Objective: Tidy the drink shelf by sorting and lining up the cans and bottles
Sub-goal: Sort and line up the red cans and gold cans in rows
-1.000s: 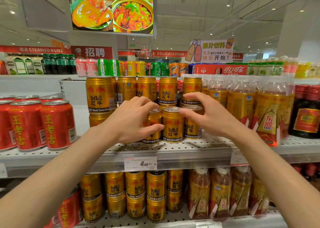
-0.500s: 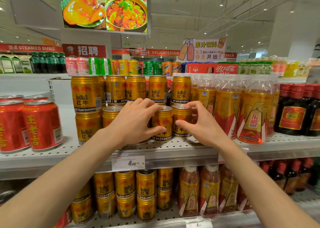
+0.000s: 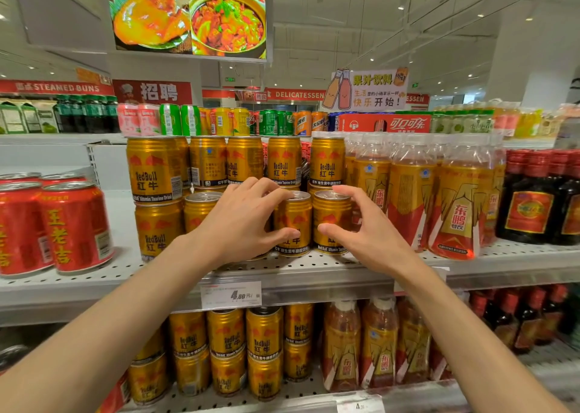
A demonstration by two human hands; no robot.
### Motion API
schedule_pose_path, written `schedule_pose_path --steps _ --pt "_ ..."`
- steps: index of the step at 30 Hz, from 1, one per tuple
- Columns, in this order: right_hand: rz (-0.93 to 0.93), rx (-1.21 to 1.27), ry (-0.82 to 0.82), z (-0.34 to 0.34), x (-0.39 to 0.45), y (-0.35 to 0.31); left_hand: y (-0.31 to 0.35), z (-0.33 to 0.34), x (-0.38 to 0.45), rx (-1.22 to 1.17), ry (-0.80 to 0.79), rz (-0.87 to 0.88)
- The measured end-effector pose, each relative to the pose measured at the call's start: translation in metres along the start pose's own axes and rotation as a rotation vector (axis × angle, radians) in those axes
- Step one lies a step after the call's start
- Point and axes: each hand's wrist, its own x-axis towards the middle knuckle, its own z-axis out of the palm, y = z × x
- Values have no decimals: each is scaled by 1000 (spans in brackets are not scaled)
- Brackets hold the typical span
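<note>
Gold Red Bull cans stand in rows on the middle shelf, with a second layer of cans stacked on the back ones. My left hand is wrapped over a front-row can that it mostly hides, its thumb and forefinger touching the middle can. My right hand curls round the right can, thumb on its front and fingers arched over the rim. One more single gold can stands left of my left hand.
Red cans stand at the shelf's left end. Gold-labelled bottles crowd the right of the cans, then dark bottles with red caps. A price tag hangs on the shelf edge. More gold cans fill the lower shelf.
Both hands have stayed on the front-row gold cans and drawn slightly toward me. My right fingers have spread looser round the right can. The view has shifted a little.
</note>
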Motion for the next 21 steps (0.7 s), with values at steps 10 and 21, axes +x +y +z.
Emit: schedule_pose_path --steps 10,21 --pt "-16 -137 39 9 -7 -11 1 -6 -14 -152 72 -21" --pt "-308 -520 96 33 4 -47 -24 -29 -100 -393 461 -291"
